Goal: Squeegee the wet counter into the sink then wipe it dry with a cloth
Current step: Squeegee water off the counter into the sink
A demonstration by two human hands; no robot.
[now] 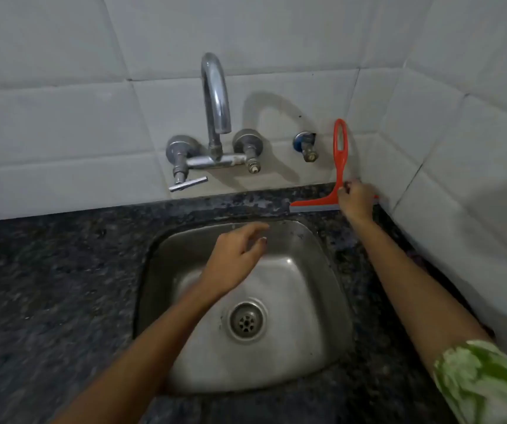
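Note:
A red squeegee (pixel 340 154) with a grey rubber blade stands against the tiled wall at the back right of the dark granite counter (pixel 47 270), blade down on the stone. My right hand (pixel 356 201) grips it low on the handle, just above the blade, and hides the blade's right part. My left hand (pixel 236 258) hovers over the steel sink (pixel 331 270), fingers relaxed and holding nothing. No cloth is in view.
A chrome faucet (pixel 215 99) with two valves juts from the wall above the sink's back edge. A small blue-collared valve (pixel 306 145) sits beside the squeegee handle. The drain (pixel 247 322) lies mid-basin. White tiled walls meet in a corner at the right.

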